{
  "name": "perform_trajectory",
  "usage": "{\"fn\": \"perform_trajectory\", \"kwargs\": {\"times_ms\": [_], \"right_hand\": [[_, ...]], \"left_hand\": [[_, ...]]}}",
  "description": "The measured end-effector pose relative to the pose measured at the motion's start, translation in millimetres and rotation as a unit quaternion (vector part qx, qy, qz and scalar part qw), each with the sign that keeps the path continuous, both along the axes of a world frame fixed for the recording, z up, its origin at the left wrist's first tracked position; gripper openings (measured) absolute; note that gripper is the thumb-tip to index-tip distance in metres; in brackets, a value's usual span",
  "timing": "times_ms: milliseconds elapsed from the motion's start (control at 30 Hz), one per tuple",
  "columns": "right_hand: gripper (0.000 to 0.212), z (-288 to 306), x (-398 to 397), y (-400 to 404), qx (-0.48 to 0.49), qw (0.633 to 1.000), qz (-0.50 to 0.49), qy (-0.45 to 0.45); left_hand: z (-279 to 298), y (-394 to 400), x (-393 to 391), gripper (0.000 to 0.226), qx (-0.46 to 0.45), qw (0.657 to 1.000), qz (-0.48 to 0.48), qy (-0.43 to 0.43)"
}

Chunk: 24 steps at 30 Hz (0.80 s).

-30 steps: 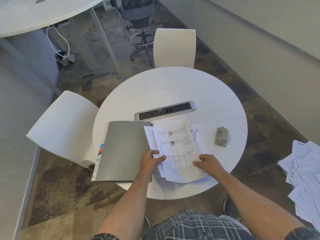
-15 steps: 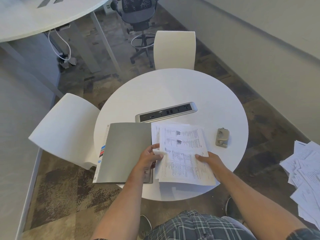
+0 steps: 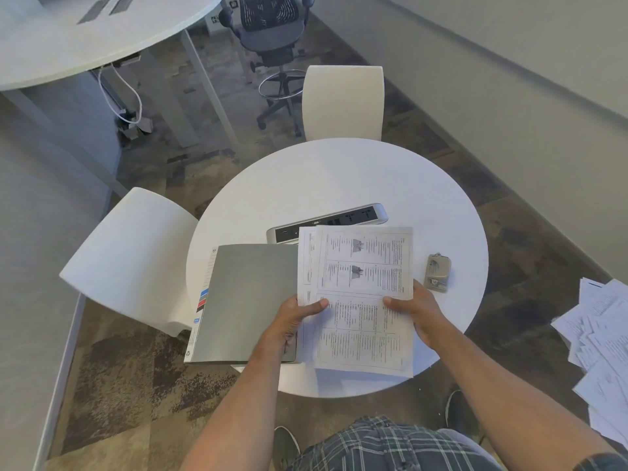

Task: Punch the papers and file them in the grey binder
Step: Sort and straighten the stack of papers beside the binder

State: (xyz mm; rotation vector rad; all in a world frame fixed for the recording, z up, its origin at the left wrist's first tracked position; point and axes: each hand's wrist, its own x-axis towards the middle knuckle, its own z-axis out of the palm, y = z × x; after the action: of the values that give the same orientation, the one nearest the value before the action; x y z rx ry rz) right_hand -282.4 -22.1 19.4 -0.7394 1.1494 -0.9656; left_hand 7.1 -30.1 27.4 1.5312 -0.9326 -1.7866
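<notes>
Papers (image 3: 365,266) held over round table (image 3: 339,171), long axis running away from the person, near edge overhanging the rim. Left hand (image 3: 292,317) pinches their left edge, right hand (image 3: 416,307) grips the right. Grey binder (image 3: 249,300) closed, just left, touching. Hole punch (image 3: 438,272) right. Far half of tabletop bare.

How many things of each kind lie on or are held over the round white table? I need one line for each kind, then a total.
Grey binder: 1
Stack of printed papers, held by left hand and right hand: 1
Hole punch: 1
Power socket strip: 1
Total: 4
</notes>
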Motion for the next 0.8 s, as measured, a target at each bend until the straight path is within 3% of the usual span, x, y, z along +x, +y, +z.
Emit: {"fn": "perform_trajectory", "kwargs": {"times_ms": [167, 300, 533, 633, 800], "right_hand": [[0.054, 14.0, 6.6, -4.7, 0.015, 0.999, 0.004, -0.028], [0.051, 28.8, 15.1, -11.9, -0.006, 0.999, 0.040, 0.004], [0.027, 49.0, 18.1, -29.4, -0.085, 0.994, 0.027, 0.057], [0.016, 54.5, 20.2, -28.4, -0.113, 0.989, 0.033, 0.086], [0.026, 30.1, 14.3, -16.6, -0.069, 0.990, 0.048, 0.115]], "left_hand": [[7.7, -3.7, -9.5, 0.075, -0.018, 1.000, 0.022, -0.003], [12.1, -7.8, -16.0, 0.062, -0.033, 0.999, 0.018, -0.015], [26.0, -13.6, -15.0, 0.040, -0.105, 0.992, 0.058, -0.031], [26.9, -15.4, -14.2, 0.047, -0.144, 0.985, 0.067, -0.061], [7.8, -3.1, -8.6, 0.054, -0.117, 0.989, 0.041, -0.083]]}}
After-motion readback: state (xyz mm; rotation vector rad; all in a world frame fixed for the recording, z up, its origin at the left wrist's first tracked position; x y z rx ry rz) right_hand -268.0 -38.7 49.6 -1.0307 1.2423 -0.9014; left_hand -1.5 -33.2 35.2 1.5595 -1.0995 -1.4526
